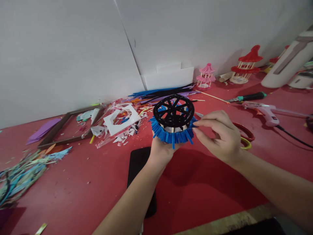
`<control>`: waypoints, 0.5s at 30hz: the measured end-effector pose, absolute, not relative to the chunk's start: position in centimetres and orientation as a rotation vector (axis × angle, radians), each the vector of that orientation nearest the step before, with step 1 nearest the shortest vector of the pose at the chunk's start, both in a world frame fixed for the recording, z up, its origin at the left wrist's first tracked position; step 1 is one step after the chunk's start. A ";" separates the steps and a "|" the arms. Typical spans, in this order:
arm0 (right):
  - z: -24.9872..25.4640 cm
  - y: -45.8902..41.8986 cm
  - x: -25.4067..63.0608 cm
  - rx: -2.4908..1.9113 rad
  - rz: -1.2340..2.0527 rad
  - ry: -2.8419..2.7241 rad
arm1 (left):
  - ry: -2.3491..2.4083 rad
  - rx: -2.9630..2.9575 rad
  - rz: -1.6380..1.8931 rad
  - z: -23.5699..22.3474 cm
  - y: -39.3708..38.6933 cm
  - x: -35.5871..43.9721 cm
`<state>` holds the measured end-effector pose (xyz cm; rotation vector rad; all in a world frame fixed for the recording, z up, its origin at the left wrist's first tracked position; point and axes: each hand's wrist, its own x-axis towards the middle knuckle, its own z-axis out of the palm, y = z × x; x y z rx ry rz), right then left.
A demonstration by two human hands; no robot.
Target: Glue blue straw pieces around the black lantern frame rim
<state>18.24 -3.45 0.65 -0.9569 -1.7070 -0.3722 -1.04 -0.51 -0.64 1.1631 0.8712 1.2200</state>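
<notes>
A small pavilion model (174,114) is held up over the red table. Its top is a black spoked ring, with pale sticks under it and a fringe of blue pipe-cleaner pieces (168,136) around the lower tier. My left hand (162,151) supports it from below, its fingers mostly hidden behind the model. On the right side, my right hand (218,135) pinches with thumb and forefinger at the edge of the blue fringe. Whatever sits between those fingertips is too small to make out.
Behind lie pipe cleaners (161,93) and a white cut-out board (121,119). Pink (206,76) and red model pavilions (245,67) stand by the wall. At right are a glue gun (262,112), a knife (251,97) and scissors (245,137). A black phone (139,163) lies beneath my left arm.
</notes>
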 end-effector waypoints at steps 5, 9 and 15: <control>0.5 -3.2 18.2 -0.943 -0.388 -1.712 | 0.850 1.151 1.224 -0.9 -0.4 -1.1; 0.5 -3.2 18.3 -0.937 -0.392 -1.715 | 0.838 1.082 1.198 -0.9 -0.5 -1.1; 0.7 -3.4 18.3 -0.935 -0.386 -1.729 | 0.842 1.017 1.178 -0.6 -0.8 -1.1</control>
